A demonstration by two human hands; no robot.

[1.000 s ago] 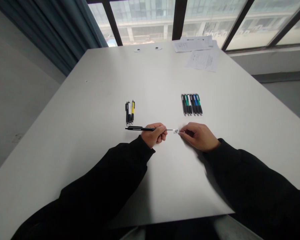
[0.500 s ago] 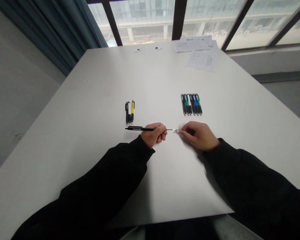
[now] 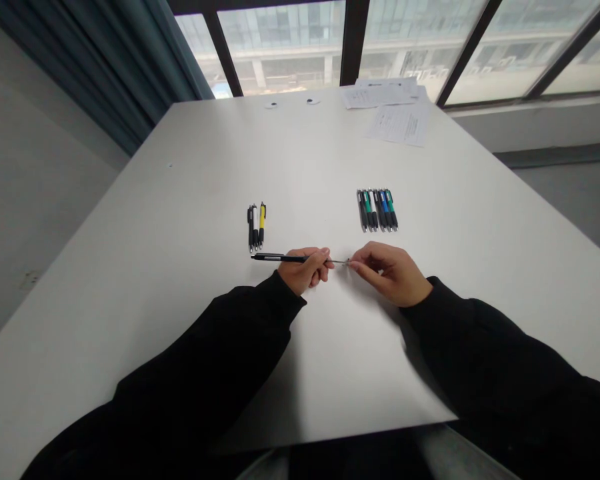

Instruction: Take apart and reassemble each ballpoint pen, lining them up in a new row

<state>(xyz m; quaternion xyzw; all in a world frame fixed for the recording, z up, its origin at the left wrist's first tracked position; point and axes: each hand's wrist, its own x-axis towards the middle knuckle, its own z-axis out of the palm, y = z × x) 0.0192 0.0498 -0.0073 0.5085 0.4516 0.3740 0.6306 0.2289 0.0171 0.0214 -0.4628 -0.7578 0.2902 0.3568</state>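
My left hand (image 3: 307,267) is wrapped round a black click pen (image 3: 275,257), held level with its button end pointing left. A thin refill (image 3: 338,262) sticks out of the pen to the right. At the refill's end, the thumb and finger of my right hand (image 3: 393,272) pinch a small silvery piece (image 3: 347,262), which looks like the pen's metal tip. Much of that piece is hidden by the fingertips. Just beyond my left hand lie a black pen (image 3: 251,228), a white pen (image 3: 255,227) and a yellow pen (image 3: 263,225), side by side.
Beyond my right hand, a row of several pens (image 3: 377,210) in black, green, white and blue lies on the white table (image 3: 205,180). Printed papers (image 3: 397,123) rest at the far edge by the window. A dark curtain (image 3: 180,60) hangs at the far left.
My right hand has moved left towards the refill, and its fingertips now close over the small silvery piece that showed at the refill's end. The left hand keeps its hold.
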